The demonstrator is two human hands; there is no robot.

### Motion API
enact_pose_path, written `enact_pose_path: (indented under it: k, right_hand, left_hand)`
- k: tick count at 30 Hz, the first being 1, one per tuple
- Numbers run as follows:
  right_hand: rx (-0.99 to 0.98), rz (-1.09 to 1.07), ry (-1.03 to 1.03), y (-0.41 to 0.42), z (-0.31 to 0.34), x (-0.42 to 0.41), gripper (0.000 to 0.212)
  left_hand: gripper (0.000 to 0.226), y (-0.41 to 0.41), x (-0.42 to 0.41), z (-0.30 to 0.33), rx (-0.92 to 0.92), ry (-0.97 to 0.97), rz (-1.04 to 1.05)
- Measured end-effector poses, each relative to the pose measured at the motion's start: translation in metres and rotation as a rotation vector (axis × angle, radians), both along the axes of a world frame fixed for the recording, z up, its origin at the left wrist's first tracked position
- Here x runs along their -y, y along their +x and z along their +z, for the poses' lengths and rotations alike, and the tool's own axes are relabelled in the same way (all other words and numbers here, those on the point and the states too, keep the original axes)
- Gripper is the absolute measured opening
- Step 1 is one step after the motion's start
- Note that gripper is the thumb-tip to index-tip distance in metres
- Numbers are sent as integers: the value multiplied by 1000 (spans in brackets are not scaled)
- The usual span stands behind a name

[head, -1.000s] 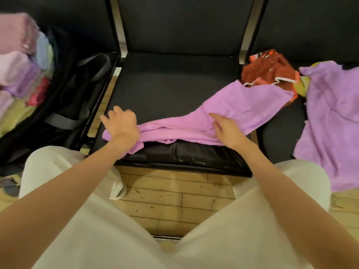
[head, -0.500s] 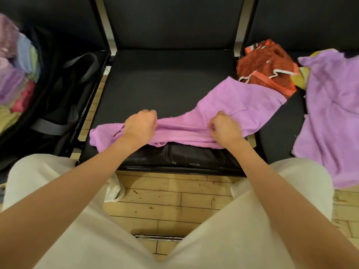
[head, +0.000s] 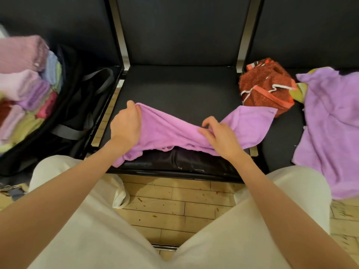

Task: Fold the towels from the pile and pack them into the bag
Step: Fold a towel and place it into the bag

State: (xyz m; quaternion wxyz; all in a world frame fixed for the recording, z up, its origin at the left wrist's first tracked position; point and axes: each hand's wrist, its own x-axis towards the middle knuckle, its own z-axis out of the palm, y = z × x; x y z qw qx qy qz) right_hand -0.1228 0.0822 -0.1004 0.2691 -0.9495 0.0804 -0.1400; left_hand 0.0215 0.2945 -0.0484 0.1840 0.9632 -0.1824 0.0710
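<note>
Pink towel (head: 169,131) lies across the front of the middle seat (head: 180,88), left hand (head: 126,127) gripping its raised left end, right hand (head: 219,138) pinching the middle — apparently to fold it before packing the bag (head: 77,117) at left, 2 more towels waiting on the right.

A waiting area or hall, by the look of it: a row of linked black padded seats (head: 180,88) with metal frame bars (head: 245,26) between their backs, standing on a worn wooden parquet floor (head: 174,202).
</note>
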Motion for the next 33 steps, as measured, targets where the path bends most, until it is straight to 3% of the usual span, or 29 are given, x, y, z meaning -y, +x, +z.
enact_pose_path:
  k: [2,4,6,8,11,15,18,24,28,33]
  right_hand:
    - [-3,53,-31,-2,-4,1,25]
    - [5,35,-57,-1,-8,10,23]
    - [28,29,-74,-6,-12,5,19]
    - [60,-5,-51,-10,-10,1,17]
    - [87,-39,-26,-14,-1,-2,15]
    - [86,-130,61,-19,3,-4,12]
    - [89,-235,117,-21,5,-4,9]
    - [-88,-401,327,-23,-4,14,11]
    - [-49,-368,343,-24,-1,17,9]
    - [-258,-298,116,-22,-5,5,10]
  left_hand:
    - [23,0,-8,7,56,130,16]
    - [21,-1,-13,17,66,83,37]
    - [25,-2,-15,28,-22,-146,40]
    - [35,-3,-10,42,-246,-471,52]
    - [30,-16,-2,74,-578,-878,64]
    - [31,-39,7,113,-796,-1174,-130]
    - [30,-41,9,120,-858,-1328,-72]
    - [26,-28,0,91,-707,-1261,261]
    - [23,-27,-13,74,-729,-1186,333]
    - [23,-29,-29,60,-697,-1011,269]
